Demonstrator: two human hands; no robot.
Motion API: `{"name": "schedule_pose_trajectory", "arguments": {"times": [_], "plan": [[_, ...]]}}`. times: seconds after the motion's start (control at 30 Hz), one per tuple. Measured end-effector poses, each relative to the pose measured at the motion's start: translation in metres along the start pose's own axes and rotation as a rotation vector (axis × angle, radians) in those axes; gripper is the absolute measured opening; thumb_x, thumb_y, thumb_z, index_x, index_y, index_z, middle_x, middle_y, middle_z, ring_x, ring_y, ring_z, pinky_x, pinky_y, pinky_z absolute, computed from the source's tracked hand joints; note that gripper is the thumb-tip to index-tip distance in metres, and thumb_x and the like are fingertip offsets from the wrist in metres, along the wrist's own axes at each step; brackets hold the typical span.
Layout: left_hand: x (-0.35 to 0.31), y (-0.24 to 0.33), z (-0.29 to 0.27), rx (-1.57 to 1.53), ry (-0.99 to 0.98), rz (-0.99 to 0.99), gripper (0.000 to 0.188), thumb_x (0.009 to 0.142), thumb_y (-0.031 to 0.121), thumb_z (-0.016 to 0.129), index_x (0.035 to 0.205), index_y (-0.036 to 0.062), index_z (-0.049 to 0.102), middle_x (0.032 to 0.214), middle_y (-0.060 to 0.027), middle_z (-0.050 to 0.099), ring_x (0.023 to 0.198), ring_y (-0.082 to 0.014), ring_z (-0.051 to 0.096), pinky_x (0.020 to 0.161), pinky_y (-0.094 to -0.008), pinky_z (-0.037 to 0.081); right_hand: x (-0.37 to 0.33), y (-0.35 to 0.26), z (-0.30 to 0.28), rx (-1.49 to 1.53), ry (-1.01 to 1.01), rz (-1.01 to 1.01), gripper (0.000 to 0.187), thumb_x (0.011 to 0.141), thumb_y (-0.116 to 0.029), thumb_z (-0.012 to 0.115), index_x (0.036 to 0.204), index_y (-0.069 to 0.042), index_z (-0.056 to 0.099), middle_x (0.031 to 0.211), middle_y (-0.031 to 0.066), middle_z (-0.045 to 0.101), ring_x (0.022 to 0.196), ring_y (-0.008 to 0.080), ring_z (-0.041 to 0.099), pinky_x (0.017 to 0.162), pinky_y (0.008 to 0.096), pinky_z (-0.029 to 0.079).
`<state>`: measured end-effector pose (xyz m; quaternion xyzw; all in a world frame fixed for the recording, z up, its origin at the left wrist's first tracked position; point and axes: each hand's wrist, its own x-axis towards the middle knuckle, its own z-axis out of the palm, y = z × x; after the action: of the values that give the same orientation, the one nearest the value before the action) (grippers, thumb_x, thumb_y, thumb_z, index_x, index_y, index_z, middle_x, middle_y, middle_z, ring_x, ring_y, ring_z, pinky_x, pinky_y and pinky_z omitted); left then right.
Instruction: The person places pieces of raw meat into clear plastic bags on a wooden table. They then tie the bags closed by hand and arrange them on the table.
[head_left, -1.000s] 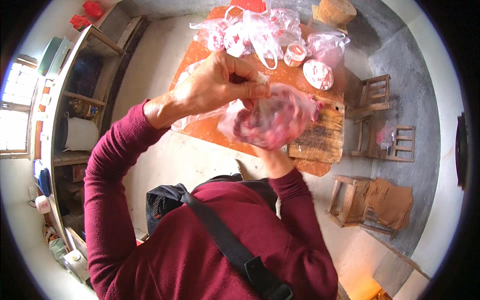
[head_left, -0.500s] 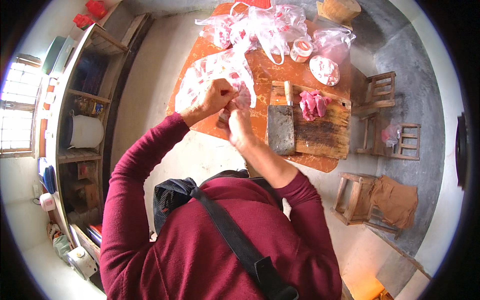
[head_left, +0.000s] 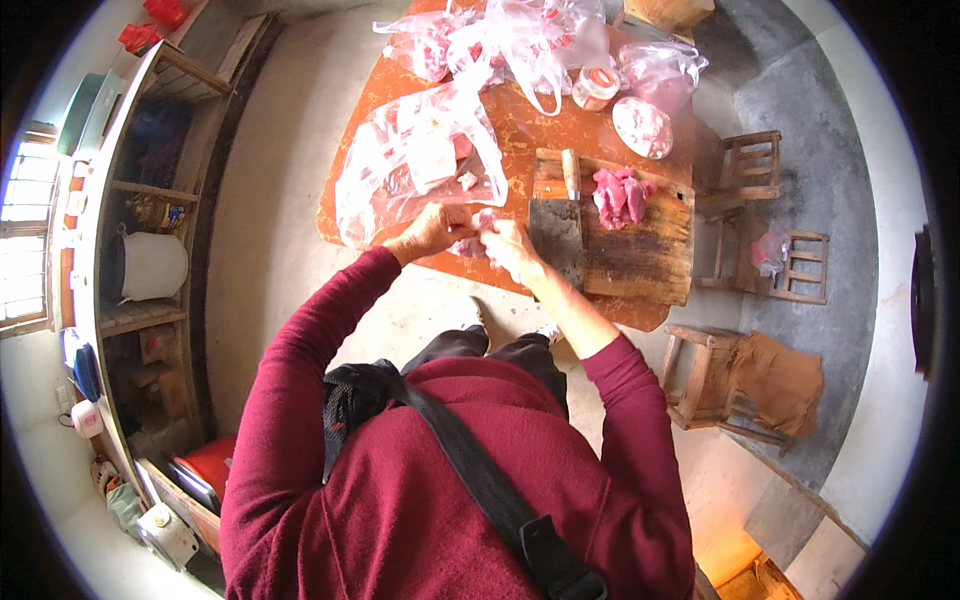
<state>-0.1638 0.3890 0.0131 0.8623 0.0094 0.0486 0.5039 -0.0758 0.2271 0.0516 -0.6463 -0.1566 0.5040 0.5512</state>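
Near the table's front edge, my left hand [head_left: 430,232] and my right hand [head_left: 512,249] meet with curled fingers on a piece of pink raw meat [head_left: 468,247]; the fingers hide much of it. Just beyond them a thin clear plastic bag [head_left: 375,165] lies spread, with pale and pink meat [head_left: 432,160] on it. Right of my right hand, a cleaver [head_left: 556,245] with a wooden handle lies flat on the left part of a worn wooden cutting board [head_left: 640,262]. Several chunks of pink meat [head_left: 621,198] sit on the board beside the handle.
Plastic bags of meat [head_left: 545,40], a lidded jar [head_left: 596,88], a white bowl of pale meat [head_left: 642,127] and another bag [head_left: 662,72] crowd the far end of the reddish table [head_left: 440,262]. Wooden stools [head_left: 704,375] stand right; shelves [head_left: 150,315] line the left wall.
Both hands have drawn back from the plastic bag toward the table's front edge, with the piece of meat between them. The bag's contents now show. My view has shifted slightly.
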Motion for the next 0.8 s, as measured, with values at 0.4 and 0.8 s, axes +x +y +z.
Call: {"name": "schedule_pose_trajectory", "arguments": {"times": [0.4, 0.8], "plan": [[0.025, -0.002, 0.011, 0.066, -0.091, 0.127, 0.008, 0.074, 0.004, 0.061, 0.07, -0.0009, 0.057, 0.071, -0.01, 0.06, 0.066, -0.027, 0.058, 0.061, -0.0344, 0.046, 0.018, 0.033, -0.02, -0.161, 0.162, -0.046, 0.027, 0.088, -0.026, 0.054, 0.078, -0.002, 0.059, 0.06, 0.0009, 0.054, 0.05, 0.0092, 0.049, 0.043, 0.0249, 0.039], [0.018, -0.008, 0.008, 0.085, -0.021, 0.154, 0.015, 0.075, 0.004, 0.061, 0.089, 0.0001, 0.061, 0.097, -0.0155, 0.063, 0.086, -0.0302, 0.062, 0.076, -0.0349, 0.049, 0.033, 0.025, -0.038, -0.414, 0.056, -0.526, 0.016, 0.074, 0.0, 0.061, 0.09, 0.0, 0.061, 0.089, 0.0121, 0.062, 0.079, 0.0246, 0.061, 0.071, 0.0311, 0.048]]}}
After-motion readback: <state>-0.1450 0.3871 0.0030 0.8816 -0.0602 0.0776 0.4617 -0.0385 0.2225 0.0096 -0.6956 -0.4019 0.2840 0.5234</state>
